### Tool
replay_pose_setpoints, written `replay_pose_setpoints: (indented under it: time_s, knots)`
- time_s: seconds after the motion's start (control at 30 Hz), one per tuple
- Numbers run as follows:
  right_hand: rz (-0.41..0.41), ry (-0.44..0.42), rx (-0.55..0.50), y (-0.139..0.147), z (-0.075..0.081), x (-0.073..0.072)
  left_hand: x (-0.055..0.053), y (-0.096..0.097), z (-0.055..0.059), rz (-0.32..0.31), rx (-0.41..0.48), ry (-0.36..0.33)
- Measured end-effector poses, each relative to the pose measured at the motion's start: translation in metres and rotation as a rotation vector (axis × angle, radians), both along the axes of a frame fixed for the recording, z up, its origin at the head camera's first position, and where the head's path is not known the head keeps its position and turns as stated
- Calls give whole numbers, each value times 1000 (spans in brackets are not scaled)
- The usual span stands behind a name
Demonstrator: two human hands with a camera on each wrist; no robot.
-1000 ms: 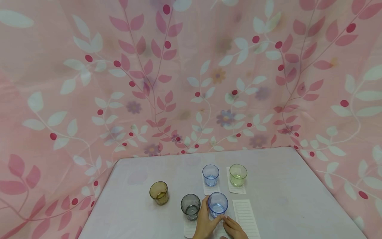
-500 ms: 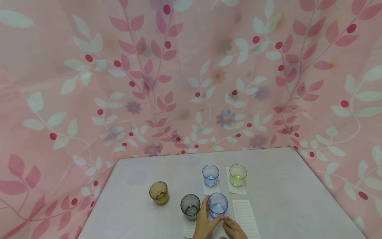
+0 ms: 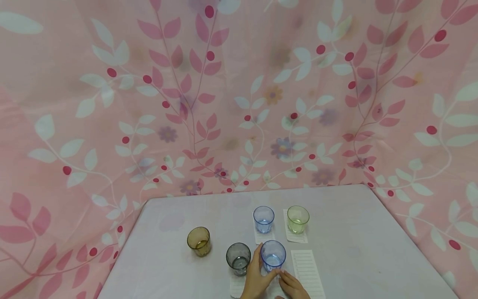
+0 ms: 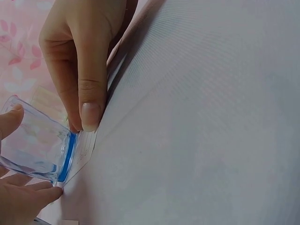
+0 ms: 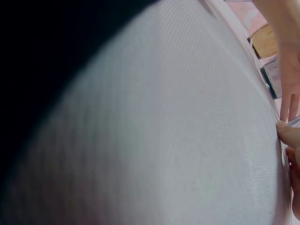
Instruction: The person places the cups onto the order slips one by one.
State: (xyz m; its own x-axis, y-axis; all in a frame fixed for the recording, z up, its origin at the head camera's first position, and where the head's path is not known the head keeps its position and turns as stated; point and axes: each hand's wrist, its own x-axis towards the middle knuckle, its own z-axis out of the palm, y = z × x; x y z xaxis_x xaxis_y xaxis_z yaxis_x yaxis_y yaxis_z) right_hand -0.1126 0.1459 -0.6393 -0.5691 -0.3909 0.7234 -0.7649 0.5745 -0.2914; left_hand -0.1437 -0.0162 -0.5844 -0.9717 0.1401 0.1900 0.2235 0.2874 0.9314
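Note:
My left hand [image 3: 255,276] holds a blue drinking glass [image 3: 274,258] by its side. In the left wrist view the thumb lies on one side of this glass [image 4: 35,140] and the fingers [image 4: 28,194] on the other. Its thick base is at a lined paper card [image 4: 84,149]; whether it bears fully on the card I cannot tell. At the card's edge, close to the glass base, my right hand [image 3: 293,286] pinches the paper between thumb and finger. A dark grey glass [image 3: 239,259] stands just left of my left hand, on another card.
Farther back, a light blue glass [image 3: 263,220] and a green glass [image 3: 298,220] stand on lined cards. An amber glass [image 3: 199,241] is on the table [image 3: 168,265] to the left. Another lined card [image 3: 308,270] lies right of my hands. A floral curtain [image 3: 239,104] hangs behind.
The blue glass in my left hand has shifted very slightly to the right. Both hands are otherwise nearly still, and the other glasses stay put.

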Motion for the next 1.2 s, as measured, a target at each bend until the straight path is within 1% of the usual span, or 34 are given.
replay_pose_setpoints:
  time_s: [0.13, 0.33, 0.47, 0.7, 0.87, 1.03, 1.2]
  knots:
    - [-7, 11, 7, 0, -1, -1, -1, 0, -2, -9, -9, 9]
    - [11, 29, 4, -1, -1, -2, -2, 2, -2, -30, -17, 15]
    - [19, 44, 0, -1, -1, -3, -2, 2, -2, -40, 8, 9]
    - [29, 61, -5, -1, -2, -5, -2, 3, -2, -30, 9, 5]
    - [31, 68, -31, -2, -3, -5, 0, 2, 2, -22, 7, 12]
    - [12, 67, -32, -2, -4, -4, 2, 2, 7, 1, -42, 43]
    - [16, 74, -6, -2, -2, -4, 4, 0, 16, 29, -111, 112]
